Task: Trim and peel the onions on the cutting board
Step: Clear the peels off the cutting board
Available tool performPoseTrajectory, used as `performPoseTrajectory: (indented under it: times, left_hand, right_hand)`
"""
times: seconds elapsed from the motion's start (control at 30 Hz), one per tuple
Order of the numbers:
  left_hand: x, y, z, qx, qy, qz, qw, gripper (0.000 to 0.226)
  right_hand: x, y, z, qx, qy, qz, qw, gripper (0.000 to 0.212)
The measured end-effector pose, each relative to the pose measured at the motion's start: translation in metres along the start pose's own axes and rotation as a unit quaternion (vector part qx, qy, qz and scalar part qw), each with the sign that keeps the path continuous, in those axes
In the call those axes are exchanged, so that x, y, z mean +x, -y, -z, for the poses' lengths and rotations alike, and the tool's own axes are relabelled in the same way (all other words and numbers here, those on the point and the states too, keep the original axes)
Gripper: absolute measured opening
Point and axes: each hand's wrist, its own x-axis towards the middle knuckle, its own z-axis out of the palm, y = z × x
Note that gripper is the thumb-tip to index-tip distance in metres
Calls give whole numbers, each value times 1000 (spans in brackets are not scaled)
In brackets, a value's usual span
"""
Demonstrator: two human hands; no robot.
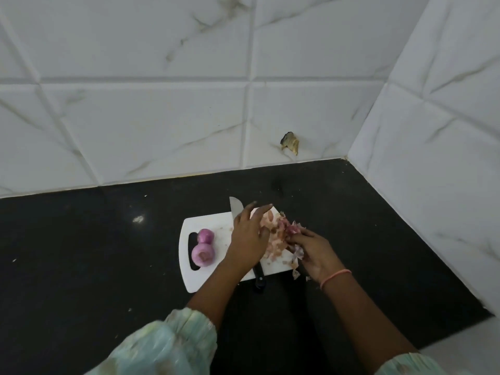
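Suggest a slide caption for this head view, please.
Both hands gather onion skins beside two peeled onions on the cutting board.

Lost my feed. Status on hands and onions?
Left hand open, sweeping peels. Right hand gripping peels. Two onions peeled on board. Knife under left hand.

Pale mint-green sleeves [173, 345], gathered and ruffled at the cuffs, faintly patterned; thin pink-orange thread bracelet [335, 278] around the right wrist.
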Motion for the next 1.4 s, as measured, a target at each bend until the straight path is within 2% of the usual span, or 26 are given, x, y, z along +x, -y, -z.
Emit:
performPoseTrajectory:
  times: [0.1,0.17,0.23,0.3,0.47,0.6,0.67,0.7,0.8,0.87,0.9,0.93,0.97,1.03,1.1,1.27,1.37,1.4]
  left_hand:
    - [38,3,-12,163,108,1,981,60]
    - [56,10,-21,237,168,4,957,54]
    - [63,18,-29,251,179,7,951,40]
    - [62,22,-34,227,135,15,964,30]
    - [50,14,-27,120,49,5,992,26]
    - [31,-10,-9,-67,-12,21,997,23]
    - [19,-22,-2,-195,-3,77,978,20]
    - [14,-26,0,-275,7,114,955,17]
    - [-1,-32,-1,-484,36,212,848,11]
    - [-8,-32,-7,-542,54,247,801,10]
    - [-11,-33,-14,-557,67,257,787,10]
    - [-14,-35,-19,-569,78,262,776,10]
    - [-17,-38,-25,-577,88,264,768,11]
    - [-25,-47,-41,-578,113,276,760,13]
    - [-37,-63,-59,-578,143,292,748,19]
    - [-84,-108,-109,-556,245,302,734,28]
    - [-125,-130,-151,-515,317,314,732,30]
    - [-142,-136,-168,-505,329,320,731,32]
  right_hand:
    - [1,3,2,16,-17,-10,1000,21]
    - [2,5,5,27,-32,-22,999,19]
    - [2,6,9,42,-39,-27,998,17]
    - [-3,5,12,47,-42,-28,998,16]
    - [-10,2,17,59,-63,6,996,15]
    - [-15,3,11,101,-66,-18,993,24]
    - [-15,3,7,137,-61,-29,988,28]
    - [-16,4,5,157,-56,-31,985,28]
    - [-20,2,1,193,-49,-37,979,21]
    - [-24,-2,2,198,-30,-30,979,22]
    - [-27,-4,6,201,-29,-28,979,32]
    - [-31,-5,10,204,-26,-29,978,45]
    - [-36,-4,14,217,-13,-33,976,48]
    - [-49,-4,31,244,9,-25,969,34]
    - [-69,-2,52,261,24,6,965,30]
    - [-113,-18,136,299,-36,55,952,40]
    - [-147,-41,190,328,-87,83,937,20]
    - [-158,-52,209,339,-108,101,929,25]
